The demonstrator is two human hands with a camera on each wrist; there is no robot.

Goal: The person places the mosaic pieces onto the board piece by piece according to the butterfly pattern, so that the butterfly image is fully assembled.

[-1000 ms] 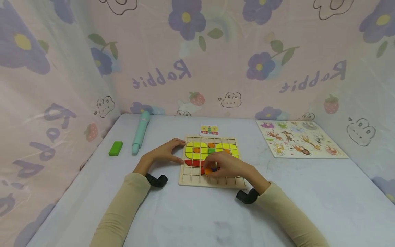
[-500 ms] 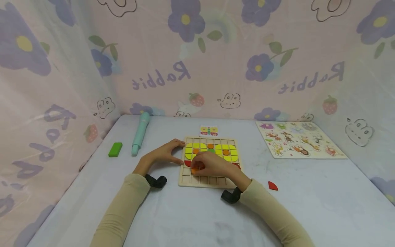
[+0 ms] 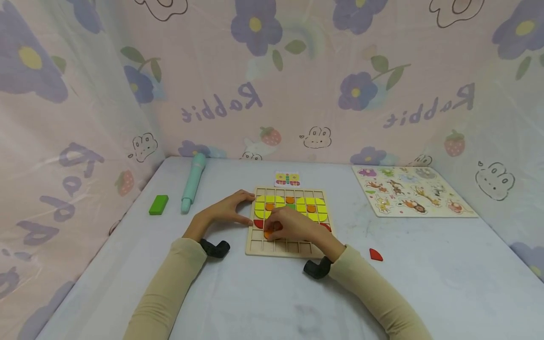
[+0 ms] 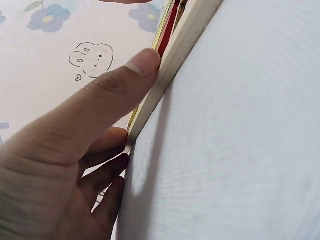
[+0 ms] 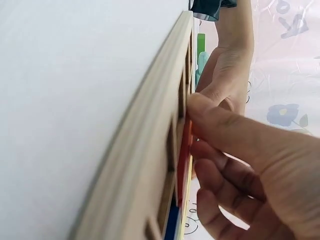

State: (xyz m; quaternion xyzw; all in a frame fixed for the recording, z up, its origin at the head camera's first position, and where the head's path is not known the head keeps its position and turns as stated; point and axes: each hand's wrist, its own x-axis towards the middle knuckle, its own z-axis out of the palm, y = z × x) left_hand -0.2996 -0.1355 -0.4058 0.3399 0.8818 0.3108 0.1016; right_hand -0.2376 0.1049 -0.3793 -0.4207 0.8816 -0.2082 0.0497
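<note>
A square wooden grid board point(image 3: 276, 250) lies on the table, its frame holding yellow, orange, green and red flat pieces. My right hand point(image 3: 293, 224) is over the board's near left part, thumb and fingertips pinching a small orange piece point(image 3: 267, 233) at a grid cell. In the right wrist view the thumb presses right at the grid, beside a red piece point(image 5: 183, 170) and a blue piece point(image 5: 172, 220). My left hand point(image 3: 227, 208) rests along the board's left edge. Its thumb point(image 4: 142, 62) and fingers touch the wooden side.
A small pattern card point(image 3: 287, 179) lies behind the board. At left are a green block point(image 3: 159, 205) and a mint-coloured rod point(image 3: 193, 184). An animal puzzle board point(image 3: 412, 193) lies back right. A red quarter-round piece point(image 3: 376, 255) sits near the right sleeve.
My right hand has moved left across the board with the orange piece, then stayed over a cell there. The shifted right arm uncovers the loose red piece. My left hand stays put.
</note>
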